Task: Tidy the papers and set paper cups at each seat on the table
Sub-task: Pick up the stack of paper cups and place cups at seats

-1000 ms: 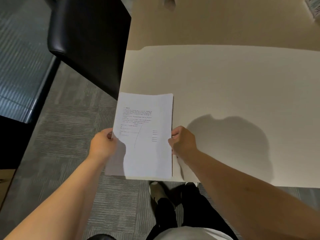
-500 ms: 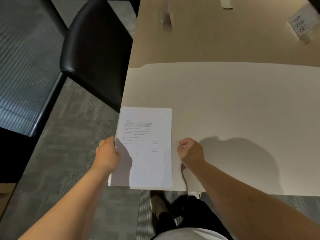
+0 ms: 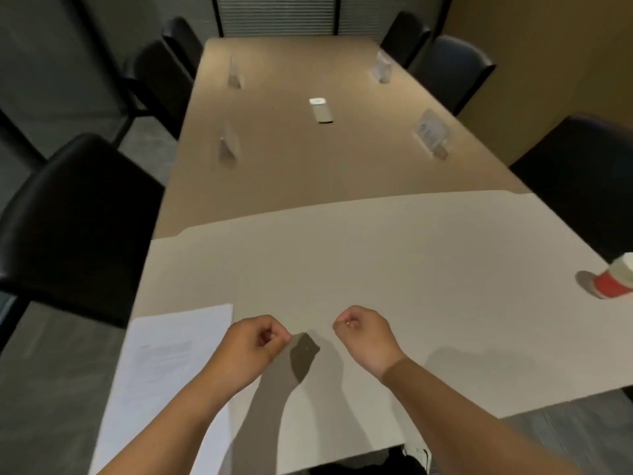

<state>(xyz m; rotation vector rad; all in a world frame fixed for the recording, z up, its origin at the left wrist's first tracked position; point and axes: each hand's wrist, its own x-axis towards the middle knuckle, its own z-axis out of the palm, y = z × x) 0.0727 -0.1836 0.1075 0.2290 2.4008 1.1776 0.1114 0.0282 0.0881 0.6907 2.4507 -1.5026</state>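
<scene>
Papers (image 3: 178,354): flat on the table (image 3: 376,269), at its near-left corner, right along the edge.
Left hand (image 3: 251,344): just right of the papers, fingers curled, empty.
Right hand (image 3: 364,334): further right of the papers, curled, empty.
Cup (image 3: 615,281): red, well right of the papers, partly out of view.
Risk: a brushing forearm could likely sweep the papers off the edge, and a hasty reach might topple the cup.

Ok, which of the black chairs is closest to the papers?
The near-left chair, beside the corner of the table where the papers lie. The other chairs stand farther up the table or across on its right side.
</scene>
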